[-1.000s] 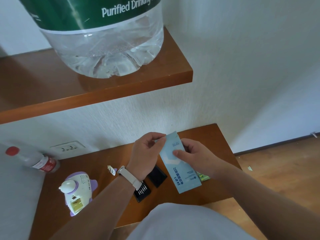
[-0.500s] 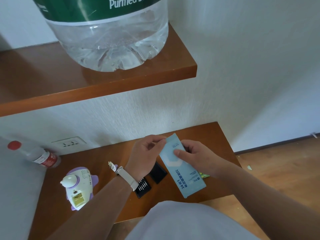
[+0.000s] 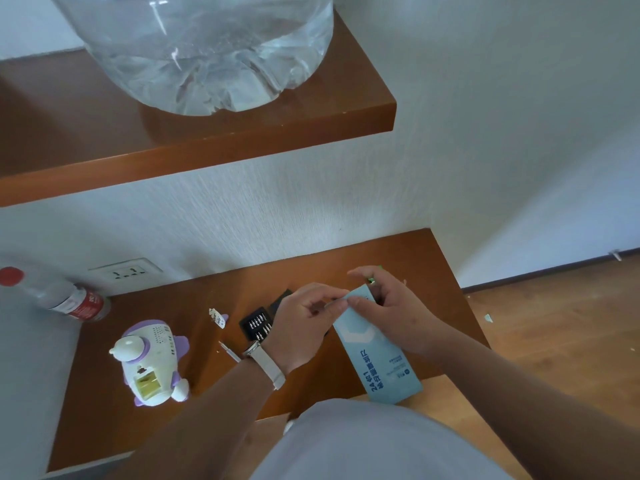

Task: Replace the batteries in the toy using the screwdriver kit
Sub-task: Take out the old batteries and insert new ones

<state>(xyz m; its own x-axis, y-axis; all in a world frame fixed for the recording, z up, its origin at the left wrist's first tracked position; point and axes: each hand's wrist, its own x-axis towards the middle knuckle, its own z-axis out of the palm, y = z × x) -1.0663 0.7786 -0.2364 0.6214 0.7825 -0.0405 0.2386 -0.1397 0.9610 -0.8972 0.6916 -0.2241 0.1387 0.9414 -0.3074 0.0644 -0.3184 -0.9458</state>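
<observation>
Both hands meet at the far end of the blue box [image 3: 379, 358]. The left hand [image 3: 303, 323] has its fingers [image 3: 327, 295] curled, pinching the top edge or flap. The right hand [image 3: 393, 318] grips the same end, thumb on the printed face, other fingers mostly behind it, one raised clear. I judge the box is held up off the surface [image 3: 100, 375], tilted. Its long axis runs from the fingertips back toward the wearer's body and a bit right, so the opening end is right at the fingers and any pull goes along that axis. The toy [image 3: 152, 362] lies well left of the left fingers, battery bay open and facing up; I can't tell if cells are in it. The left hand is the nearer one to it. The black bit tray [image 3: 257, 324] sits just left of the left wrist, partly hidden by it. Writing: I read "24" and "1" in dark blue on the box, with characters between and after that I can't make out, and the small print is too fine. The small bottle [image 3: 74, 301], far left, has a red label with illegible white text. The water jug [image 3: 207, 53] on the shelf [image 3: 346, 112] above shows no label here.
</observation>
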